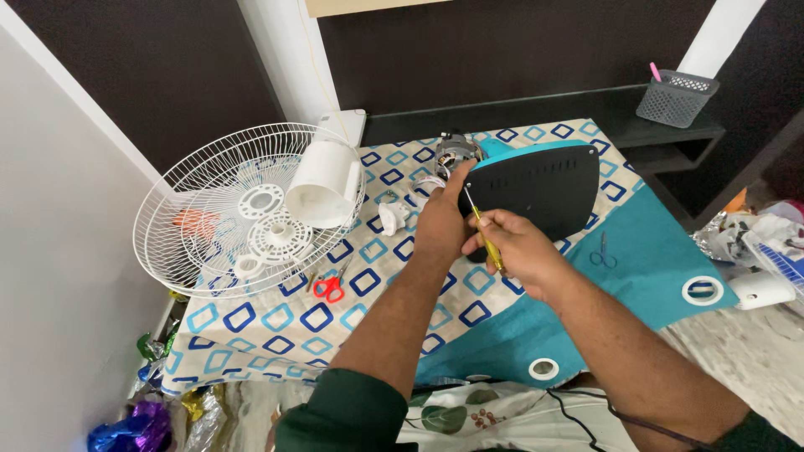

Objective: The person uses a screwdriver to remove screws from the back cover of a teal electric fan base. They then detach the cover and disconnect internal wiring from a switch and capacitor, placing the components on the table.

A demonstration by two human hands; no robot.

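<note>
Holding the black base plate (536, 186) edge, left hand (441, 222); right hand (521, 244) grip closed around yellow screwdriver (484, 230), table edge nearby.

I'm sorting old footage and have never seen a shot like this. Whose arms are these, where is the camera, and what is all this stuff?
The camera sits on a person's head and looks down at their own arms. The left hand steadies a black and teal fan base with its motor showing. The right hand holds a yellow screwdriver against the base. On the patterned cloth lie a white wire fan guard, a white cylindrical cover, red scissors and small blue scissors.
</note>
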